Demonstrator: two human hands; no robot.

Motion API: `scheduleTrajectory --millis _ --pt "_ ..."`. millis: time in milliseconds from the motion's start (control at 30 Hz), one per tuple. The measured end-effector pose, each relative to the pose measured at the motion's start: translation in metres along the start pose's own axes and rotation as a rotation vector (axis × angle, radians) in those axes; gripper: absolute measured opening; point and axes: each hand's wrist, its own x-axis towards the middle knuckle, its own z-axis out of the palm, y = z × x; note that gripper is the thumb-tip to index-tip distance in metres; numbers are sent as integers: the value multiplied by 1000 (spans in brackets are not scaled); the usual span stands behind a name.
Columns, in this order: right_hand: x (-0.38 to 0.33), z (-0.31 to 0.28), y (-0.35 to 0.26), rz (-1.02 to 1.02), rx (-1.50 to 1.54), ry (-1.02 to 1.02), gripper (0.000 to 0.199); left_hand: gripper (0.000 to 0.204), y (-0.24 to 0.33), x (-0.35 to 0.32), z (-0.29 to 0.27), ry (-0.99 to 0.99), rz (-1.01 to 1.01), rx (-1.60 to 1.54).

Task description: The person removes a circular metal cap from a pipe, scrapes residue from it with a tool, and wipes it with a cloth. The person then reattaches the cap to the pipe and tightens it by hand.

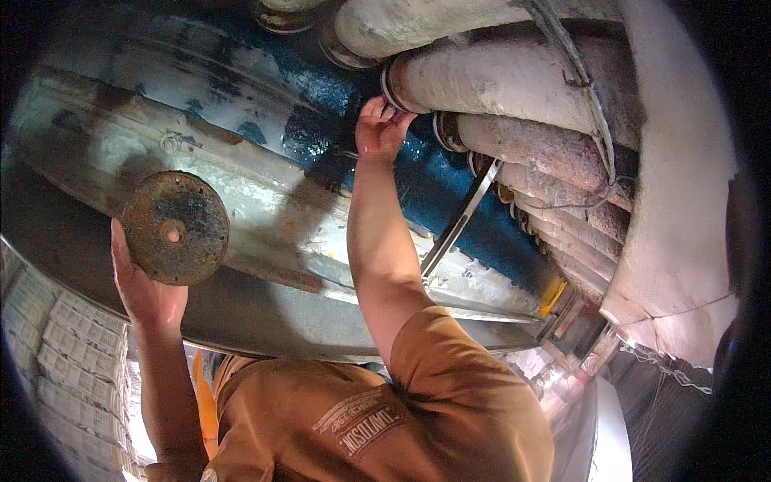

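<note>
You are looking up at a blue drum (pixel 450 185), and neither of your own grips is showing in this view, so their state cannot be told. A person in a brown shirt (pixel 385 410) is standing below the blue drum, with both arms reaching up. The raised hand (pixel 380 128) is touching the blue drum's upper edge, and its fingers are pinching at a metal ring (pixel 391 87) on the end of a pale lagged pipe (pixel 498 80). The lower hand (pixel 138 281) is well away from the blue drum. Its open palm is cupping the lower rim of a rusty round disc (pixel 175 227), which is lying against a grey steel panel (pixel 265 201). A flat metal strap (pixel 458 221) is slanting across the blue drum. White sacks (pixel 64 353) are sitting stacked far below it.
</note>
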Motion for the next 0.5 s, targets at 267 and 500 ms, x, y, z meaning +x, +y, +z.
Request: scheduleTrajectory --millis 267,500 --pt "-3 9 10 -114 -228 13 34 49 0 4 7 97 -46 -39" --pt "8 -6 -12 -203 -507 -20 19 51 -7 9 7 14 -74 -20"
